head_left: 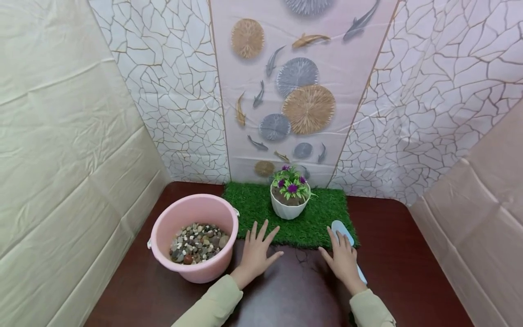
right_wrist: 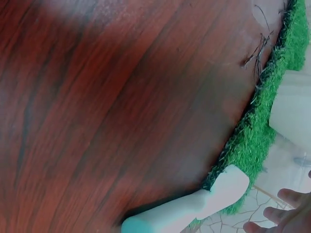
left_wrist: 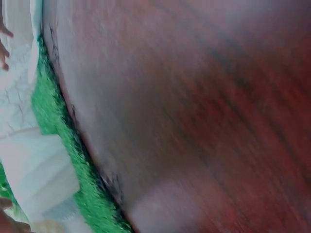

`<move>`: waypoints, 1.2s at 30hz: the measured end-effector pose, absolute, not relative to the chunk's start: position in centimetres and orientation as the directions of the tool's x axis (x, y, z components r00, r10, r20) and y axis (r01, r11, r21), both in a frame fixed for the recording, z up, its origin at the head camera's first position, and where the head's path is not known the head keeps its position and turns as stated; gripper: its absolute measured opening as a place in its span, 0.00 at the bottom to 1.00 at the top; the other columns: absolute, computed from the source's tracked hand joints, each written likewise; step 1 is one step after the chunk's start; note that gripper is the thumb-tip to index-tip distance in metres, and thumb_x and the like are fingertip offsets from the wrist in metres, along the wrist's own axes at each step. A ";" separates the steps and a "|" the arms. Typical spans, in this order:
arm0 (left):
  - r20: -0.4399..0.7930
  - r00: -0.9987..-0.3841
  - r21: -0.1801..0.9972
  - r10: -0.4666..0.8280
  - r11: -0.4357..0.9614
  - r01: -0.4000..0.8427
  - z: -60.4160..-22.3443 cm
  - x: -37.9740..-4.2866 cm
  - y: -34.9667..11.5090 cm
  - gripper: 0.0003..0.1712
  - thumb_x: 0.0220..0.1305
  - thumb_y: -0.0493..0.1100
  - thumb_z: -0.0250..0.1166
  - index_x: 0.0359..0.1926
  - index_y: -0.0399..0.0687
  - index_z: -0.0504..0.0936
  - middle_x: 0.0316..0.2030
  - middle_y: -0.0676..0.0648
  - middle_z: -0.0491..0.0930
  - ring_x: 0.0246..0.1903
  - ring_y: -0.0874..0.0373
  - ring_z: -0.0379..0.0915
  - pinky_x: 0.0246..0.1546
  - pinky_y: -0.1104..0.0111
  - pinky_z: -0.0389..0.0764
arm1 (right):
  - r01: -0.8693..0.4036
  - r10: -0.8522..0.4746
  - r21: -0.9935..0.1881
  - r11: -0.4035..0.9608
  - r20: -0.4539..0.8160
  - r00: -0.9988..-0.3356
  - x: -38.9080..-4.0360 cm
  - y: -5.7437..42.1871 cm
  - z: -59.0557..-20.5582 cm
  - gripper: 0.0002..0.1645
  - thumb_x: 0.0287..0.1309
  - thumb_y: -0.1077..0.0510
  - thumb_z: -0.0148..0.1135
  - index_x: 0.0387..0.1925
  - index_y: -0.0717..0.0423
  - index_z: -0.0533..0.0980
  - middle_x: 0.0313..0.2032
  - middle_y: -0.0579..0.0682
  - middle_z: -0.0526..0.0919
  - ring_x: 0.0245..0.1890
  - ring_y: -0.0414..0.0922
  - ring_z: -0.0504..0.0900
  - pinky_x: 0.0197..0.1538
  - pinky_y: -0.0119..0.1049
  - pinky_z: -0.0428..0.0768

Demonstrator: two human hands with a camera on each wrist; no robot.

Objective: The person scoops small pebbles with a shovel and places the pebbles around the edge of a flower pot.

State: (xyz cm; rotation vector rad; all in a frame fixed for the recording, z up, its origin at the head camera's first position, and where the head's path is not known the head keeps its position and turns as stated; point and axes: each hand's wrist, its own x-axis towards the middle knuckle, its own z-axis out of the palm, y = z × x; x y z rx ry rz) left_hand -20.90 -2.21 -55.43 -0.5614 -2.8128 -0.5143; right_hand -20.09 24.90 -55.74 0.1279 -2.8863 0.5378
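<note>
Behind everything, a cloth backdrop (head_left: 184, 91) in white crackle pattern with brownish lines, on either side of a pale pink panel (head_left: 345, 77) of printed fish and round gold and grey discs.

Left grip (head_left: 256, 254): fingers spread wide, with hold of nothing, back of the hand upward over the table (head_left: 408, 272), just beside a pink bucket (head_left: 210, 272). Right grip (head_left: 343, 261): fingers parted and nearly straight, also with hold of nothing, across the middle of a pale blue trowel (head_left: 342, 231) in the head view; in the right wrist view, fingertips apart from it.

Trowel at the right: rounded end on a green turf mat (head_left: 245, 209), handle end on the table.

In the bucket, upright at the left: pebbles (head_left: 200, 243) in grey, white, brown and reddish tones, well below the rim. On the mat: an upright white pot (head_left: 288, 211), with brown soil (head_left: 282, 196) and a leafy plant (head_left: 291, 184) with purple flowers.

Dark red-brown, glossy tabletop; loose black threads (right_wrist: 260, 53) by the mat's front edge. Creased cream cloth (head_left: 61, 145) along the left, beige cloth (head_left: 474, 218) along the right.
</note>
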 end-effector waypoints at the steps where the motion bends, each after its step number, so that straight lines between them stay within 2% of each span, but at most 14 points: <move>1: 0.292 -0.894 0.279 0.340 0.864 0.419 -55.3 -20.7 -2.1 0.42 0.60 0.67 0.57 0.72 0.68 0.53 0.73 0.44 0.50 0.71 0.36 0.44 0.65 0.40 0.62 | -0.116 -0.043 -0.355 0.928 0.208 -0.977 -20.0 25.0 -55.7 0.42 0.62 0.44 0.58 0.71 0.53 0.53 0.66 0.68 0.59 0.65 0.69 0.56 0.57 0.74 0.63; 8: 0.315 -0.852 0.259 0.418 0.826 0.501 -53.3 -19.5 -2.5 0.42 0.58 0.65 0.60 0.71 0.66 0.57 0.71 0.44 0.54 0.70 0.35 0.47 0.64 0.39 0.63 | -0.119 -0.047 -0.362 0.925 0.201 -0.978 -20.0 24.9 -55.7 0.40 0.63 0.45 0.57 0.70 0.55 0.57 0.65 0.69 0.61 0.65 0.69 0.57 0.57 0.73 0.64; 15: 0.314 -0.835 0.230 0.451 0.818 0.528 -50.8 -18.3 -3.2 0.43 0.59 0.66 0.59 0.72 0.68 0.53 0.72 0.45 0.54 0.71 0.39 0.47 0.66 0.40 0.61 | -0.121 -0.051 -0.345 0.931 0.204 -0.978 -20.0 25.0 -55.4 0.41 0.60 0.46 0.60 0.70 0.56 0.56 0.63 0.68 0.64 0.62 0.68 0.62 0.55 0.72 0.67; 25: 0.406 -0.790 0.293 0.459 0.754 0.588 -46.8 -16.7 -4.5 0.41 0.58 0.63 0.62 0.70 0.63 0.58 0.68 0.45 0.62 0.68 0.39 0.54 0.67 0.44 0.62 | -0.150 -0.080 -0.358 0.922 0.204 -0.976 -19.4 26.0 -54.7 0.41 0.60 0.48 0.61 0.69 0.57 0.58 0.61 0.68 0.67 0.60 0.67 0.65 0.51 0.70 0.69; 30: 0.383 -0.798 0.350 0.466 0.726 0.592 -44.9 -16.3 -5.7 0.43 0.59 0.62 0.62 0.71 0.61 0.56 0.68 0.44 0.62 0.68 0.39 0.54 0.69 0.44 0.59 | -0.172 -0.093 -0.357 0.918 0.227 -0.969 -19.1 26.1 -54.4 0.38 0.60 0.50 0.62 0.67 0.60 0.61 0.60 0.69 0.67 0.59 0.67 0.66 0.51 0.70 0.70; 36: 0.334 -0.804 0.389 0.492 0.706 0.592 -43.4 -15.7 -7.4 0.44 0.59 0.63 0.61 0.72 0.67 0.53 0.69 0.47 0.60 0.70 0.42 0.50 0.69 0.44 0.58 | -0.205 -0.115 -0.354 0.912 0.259 -0.959 -18.5 25.9 -54.6 0.37 0.56 0.53 0.65 0.64 0.62 0.64 0.59 0.69 0.68 0.60 0.66 0.66 0.51 0.69 0.71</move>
